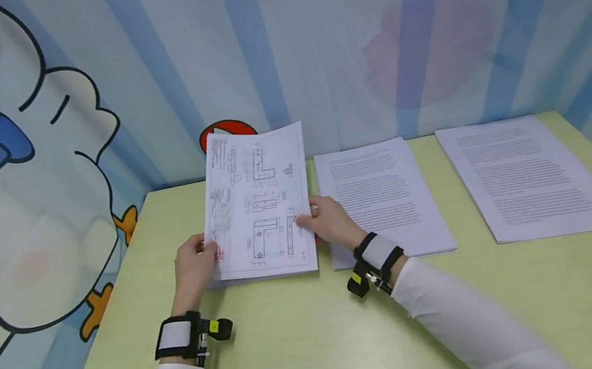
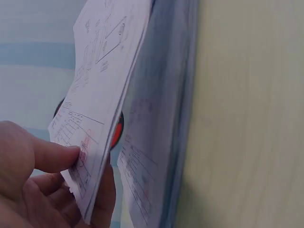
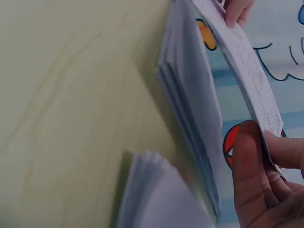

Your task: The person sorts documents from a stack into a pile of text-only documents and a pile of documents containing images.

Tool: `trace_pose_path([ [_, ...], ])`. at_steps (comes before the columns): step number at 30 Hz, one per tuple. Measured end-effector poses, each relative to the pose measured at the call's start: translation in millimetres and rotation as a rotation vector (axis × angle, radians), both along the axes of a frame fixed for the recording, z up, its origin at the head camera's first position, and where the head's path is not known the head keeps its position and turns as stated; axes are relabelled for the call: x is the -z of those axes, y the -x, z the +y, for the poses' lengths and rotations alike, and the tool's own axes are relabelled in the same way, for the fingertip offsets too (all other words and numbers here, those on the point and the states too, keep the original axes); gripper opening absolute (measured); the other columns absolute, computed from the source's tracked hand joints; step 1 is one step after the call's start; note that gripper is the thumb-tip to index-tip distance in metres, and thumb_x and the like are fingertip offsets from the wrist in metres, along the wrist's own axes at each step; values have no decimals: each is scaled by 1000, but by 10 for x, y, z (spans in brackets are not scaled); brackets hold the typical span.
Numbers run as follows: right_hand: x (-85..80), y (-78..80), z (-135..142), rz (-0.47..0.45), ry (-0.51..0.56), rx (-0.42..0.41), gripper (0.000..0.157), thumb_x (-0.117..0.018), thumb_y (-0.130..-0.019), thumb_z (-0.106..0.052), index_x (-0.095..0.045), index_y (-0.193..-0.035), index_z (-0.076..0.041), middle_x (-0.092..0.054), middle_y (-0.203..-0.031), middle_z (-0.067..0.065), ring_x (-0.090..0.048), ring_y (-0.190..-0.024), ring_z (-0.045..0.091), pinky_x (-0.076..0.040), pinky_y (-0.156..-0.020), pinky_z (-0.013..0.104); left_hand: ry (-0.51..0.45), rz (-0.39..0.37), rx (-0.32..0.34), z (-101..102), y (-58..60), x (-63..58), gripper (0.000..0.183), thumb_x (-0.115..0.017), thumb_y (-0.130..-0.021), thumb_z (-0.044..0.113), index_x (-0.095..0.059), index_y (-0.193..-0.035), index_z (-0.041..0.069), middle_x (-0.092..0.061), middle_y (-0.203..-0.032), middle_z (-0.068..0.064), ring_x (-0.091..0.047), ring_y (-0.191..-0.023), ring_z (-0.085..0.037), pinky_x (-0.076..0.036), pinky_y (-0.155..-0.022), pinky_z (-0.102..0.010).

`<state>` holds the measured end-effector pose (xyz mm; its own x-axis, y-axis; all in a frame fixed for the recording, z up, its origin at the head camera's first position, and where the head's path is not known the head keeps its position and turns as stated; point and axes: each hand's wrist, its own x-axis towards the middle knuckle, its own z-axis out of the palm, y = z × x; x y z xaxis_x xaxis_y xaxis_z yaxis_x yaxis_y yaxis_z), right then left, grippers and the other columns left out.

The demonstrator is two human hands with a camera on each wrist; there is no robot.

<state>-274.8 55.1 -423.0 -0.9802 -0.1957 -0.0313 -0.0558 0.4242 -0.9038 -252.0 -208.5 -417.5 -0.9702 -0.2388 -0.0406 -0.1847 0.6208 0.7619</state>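
Several sheets of paper with technical drawings (image 1: 252, 197) are held up between both hands, tilted above a stack of paper (image 2: 159, 99). My left hand (image 1: 193, 265) pinches their left edge, thumb on the printed face near a red stamp. On the right edge, my right hand (image 1: 333, 223) pinches the same sheets between thumb and fingers. A gap shows between the raised sheets and the stack in both wrist views. From the head view, the raised sheets hide most of that stack.
To the right lie a middle stack of printed text pages (image 1: 375, 198) and a far-right stack of text pages (image 1: 530, 175). All rest on a pale yellow-green table (image 1: 297, 344). A cartoon-printed curtain (image 1: 332, 45) hangs right behind the table's back edge.
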Motion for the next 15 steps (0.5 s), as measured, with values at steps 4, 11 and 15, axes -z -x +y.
trace_pose_path([
  [4,119,84,-177,-4,-100,-12,25,-60,-89,-17,-61,-111,-5,-69,-70,9,-56,-41,14,-40,-38,21,79,-56,-19,-123,5,73,38,-49,-94,19,-55,-126,0,-59,-106,-18,-53,-85,-27,-39,-63,-28],
  [11,170,165,-332,-34,-262,3,20,-60,-89,-20,-63,-101,-3,-62,-59,5,-53,-38,13,-36,-34,20,165,-65,-69,-192,81,176,37,-53,-92,21,-60,-122,1,-62,-100,-17,-55,-80,-26,-36,-58,-28],
  [15,128,180,-343,-70,-365,37,24,-62,-87,-26,-63,-91,-2,-60,-53,5,-54,-37,14,-35,-33,21,194,-89,-84,-197,74,169,38,-55,-91,21,-60,-122,1,-64,-103,-19,-57,-82,-28,-36,-59,-29],
])
